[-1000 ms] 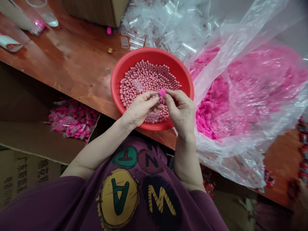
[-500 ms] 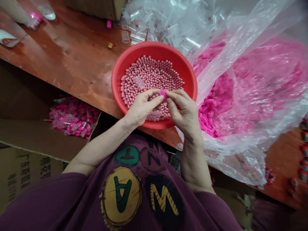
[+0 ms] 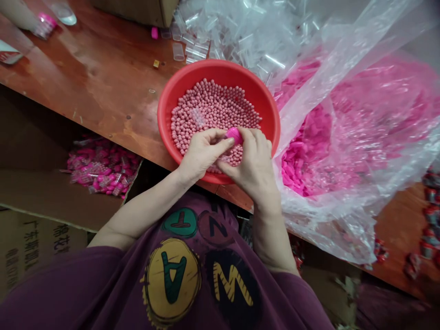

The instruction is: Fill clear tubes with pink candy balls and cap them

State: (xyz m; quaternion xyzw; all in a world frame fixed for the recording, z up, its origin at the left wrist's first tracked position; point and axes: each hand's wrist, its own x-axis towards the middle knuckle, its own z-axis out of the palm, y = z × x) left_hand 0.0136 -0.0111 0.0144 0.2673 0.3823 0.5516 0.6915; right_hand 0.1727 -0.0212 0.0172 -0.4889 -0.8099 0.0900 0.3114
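Right hand (image 3: 249,167) pinching pink plastic cap (image 3: 234,135), left hand (image 3: 204,153) curling just beside it. Red basin (image 3: 220,71) of pink beads (image 3: 206,107) sitting beneath.

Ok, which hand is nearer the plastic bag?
Right hand: over the red basin's near side, just beside the plastic bag. Left hand: farther away, over the basin, on the right hand's far side from the bag.

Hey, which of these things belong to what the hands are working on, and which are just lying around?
Part of the work: left hand, right hand, pink plastic cap, red basin, pink beads, clear plastic tubes, bagged pink caps.

Just lying about: small gold-coloured piece, wooden table, cardboard box.
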